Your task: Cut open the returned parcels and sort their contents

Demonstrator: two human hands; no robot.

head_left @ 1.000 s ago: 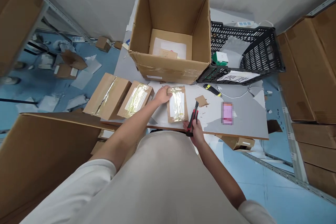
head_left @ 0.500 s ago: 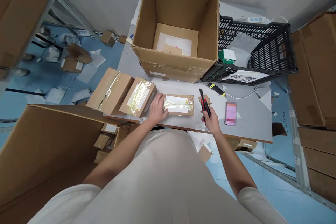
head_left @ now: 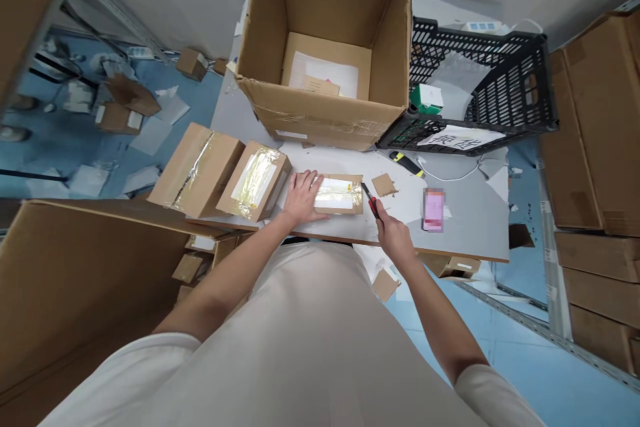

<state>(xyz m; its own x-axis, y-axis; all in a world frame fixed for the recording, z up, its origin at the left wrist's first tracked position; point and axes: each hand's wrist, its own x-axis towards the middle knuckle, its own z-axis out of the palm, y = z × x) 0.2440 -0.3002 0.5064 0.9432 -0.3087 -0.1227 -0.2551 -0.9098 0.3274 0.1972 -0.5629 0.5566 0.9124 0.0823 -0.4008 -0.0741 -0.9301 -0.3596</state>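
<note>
A small cardboard box [head_left: 339, 194] with a white label and shiny clear tape lies on the worktable near its front edge. Across its left end my left hand [head_left: 301, 197] holds it down, thumb along the near side and fingers toward the far side. In my right hand [head_left: 394, 235] is a red and black utility knife [head_left: 373, 203], its blade tip at the right end of the box. Left of my left hand stand a taped, labelled box [head_left: 255, 181] and a larger taped carton [head_left: 199, 170].
A tall open carton [head_left: 325, 113] with papers inside stands behind. Beside it is a black plastic crate [head_left: 525, 97]. A yellow and black cutter [head_left: 407, 164], a cardboard scrap [head_left: 383, 185] and a phone [head_left: 433, 209] lie on the worktable [head_left: 470, 227]. Another large open carton [head_left: 90, 280] is at left.
My right hand has moved left, bringing the knife to the box's right end with its blade now slanting left. My left hand stays on the box. The whole view has shifted slightly.
</note>
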